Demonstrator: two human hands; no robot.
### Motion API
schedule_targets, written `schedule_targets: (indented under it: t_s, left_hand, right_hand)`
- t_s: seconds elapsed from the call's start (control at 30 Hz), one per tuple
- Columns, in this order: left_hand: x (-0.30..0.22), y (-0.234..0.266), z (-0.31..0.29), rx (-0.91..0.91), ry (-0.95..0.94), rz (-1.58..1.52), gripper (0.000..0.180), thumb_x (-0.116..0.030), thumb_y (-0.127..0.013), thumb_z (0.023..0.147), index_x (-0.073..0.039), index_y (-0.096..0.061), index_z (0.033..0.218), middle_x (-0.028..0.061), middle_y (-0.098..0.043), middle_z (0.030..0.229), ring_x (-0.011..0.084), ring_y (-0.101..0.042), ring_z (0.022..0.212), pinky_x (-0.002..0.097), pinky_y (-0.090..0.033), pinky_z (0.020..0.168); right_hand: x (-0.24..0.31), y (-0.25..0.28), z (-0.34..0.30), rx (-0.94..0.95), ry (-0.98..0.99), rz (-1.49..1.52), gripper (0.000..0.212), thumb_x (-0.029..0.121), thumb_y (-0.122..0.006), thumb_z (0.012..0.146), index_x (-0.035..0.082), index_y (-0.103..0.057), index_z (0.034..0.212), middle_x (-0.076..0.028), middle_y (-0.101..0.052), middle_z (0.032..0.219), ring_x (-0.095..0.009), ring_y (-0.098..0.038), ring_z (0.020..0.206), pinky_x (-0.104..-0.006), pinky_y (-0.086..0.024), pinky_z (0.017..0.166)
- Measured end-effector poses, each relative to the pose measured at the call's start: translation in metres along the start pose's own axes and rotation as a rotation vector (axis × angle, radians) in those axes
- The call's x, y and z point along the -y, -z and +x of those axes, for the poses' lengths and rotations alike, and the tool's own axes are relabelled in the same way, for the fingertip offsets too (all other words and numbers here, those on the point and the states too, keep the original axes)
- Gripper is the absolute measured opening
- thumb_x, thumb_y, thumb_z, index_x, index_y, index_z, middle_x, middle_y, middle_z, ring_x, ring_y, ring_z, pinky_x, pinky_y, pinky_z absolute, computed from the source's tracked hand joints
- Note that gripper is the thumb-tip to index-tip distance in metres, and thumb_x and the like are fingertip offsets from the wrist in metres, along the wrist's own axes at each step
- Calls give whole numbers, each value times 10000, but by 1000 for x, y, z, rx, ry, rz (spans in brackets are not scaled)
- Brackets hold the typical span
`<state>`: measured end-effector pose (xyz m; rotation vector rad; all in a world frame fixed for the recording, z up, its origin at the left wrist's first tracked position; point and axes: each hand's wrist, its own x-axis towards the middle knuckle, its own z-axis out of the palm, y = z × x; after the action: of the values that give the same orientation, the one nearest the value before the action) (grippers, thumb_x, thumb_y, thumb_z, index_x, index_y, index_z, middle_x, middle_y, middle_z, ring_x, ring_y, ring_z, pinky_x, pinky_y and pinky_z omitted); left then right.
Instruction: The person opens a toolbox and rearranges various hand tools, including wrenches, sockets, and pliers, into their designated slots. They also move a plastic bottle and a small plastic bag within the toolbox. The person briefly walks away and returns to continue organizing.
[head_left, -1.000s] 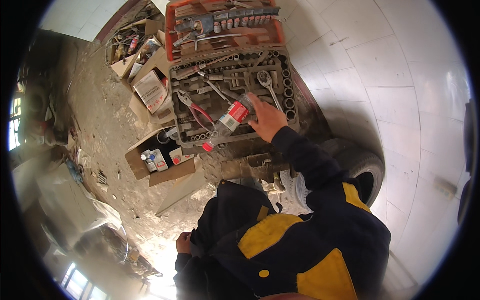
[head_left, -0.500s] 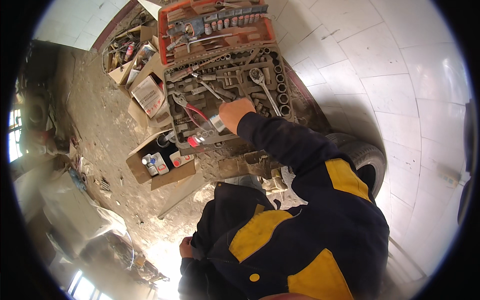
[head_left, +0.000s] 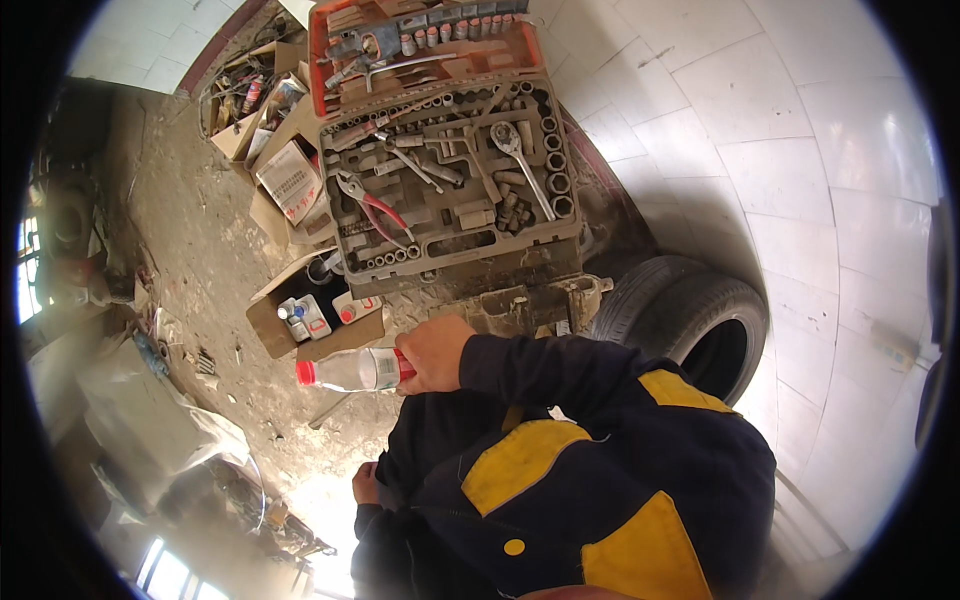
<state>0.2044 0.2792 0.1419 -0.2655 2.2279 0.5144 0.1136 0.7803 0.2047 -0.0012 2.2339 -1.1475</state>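
Observation:
My right hand (head_left: 437, 352) is closed around a clear plastic bottle (head_left: 350, 371) with a red cap, held sideways in front of my body. The cap end points left, and the hand covers the other end. Beyond it lies an open socket set case (head_left: 460, 245), with a red-handled pair of pliers (head_left: 372, 208) and a ratchet (head_left: 520, 165) among its dusty sockets. Down by my left side, my left hand (head_left: 367, 483) shows only in part below the dark jacket; its fingers are too hidden to read.
Two stacked tires (head_left: 690, 315) stand at right against the white tiled wall (head_left: 780, 200). Left of the case, a cardboard box (head_left: 345, 330) holds white jugs with red and blue caps. Farther boxes (head_left: 240, 135) hold clutter on the dirty floor (head_left: 200, 260).
My right hand has drawn back from over the socket set case toward my body, bringing the bottle with it. The pliers and ratchet are now uncovered. My left hand has barely shifted.

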Motion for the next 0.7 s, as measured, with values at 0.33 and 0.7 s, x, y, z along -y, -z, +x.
schedule_targets:
  t_s: [0.33,0.7]
  left_hand:
    - [9,0,-6,6,7,54,316,-268,-647,1023,18,-769,1076,164,-780,893,217,-719,820,378,-556,768]
    - [-16,1,-16,-8,33,-17,303,-263,-677,1019,25,-761,1058,144,-782,891,192,-705,824,361,-552,768]
  right_hand:
    - [-21,24,-2,-94,-83,-56,589,584,-816,815,54,-752,1065,-177,-781,989,-390,-758,950,-497,-596,817]
    - [-129,98,25,-679,-230,-23,689,608,-775,856,15,-691,1195,-215,-773,959,-402,-759,852,-480,-610,805]
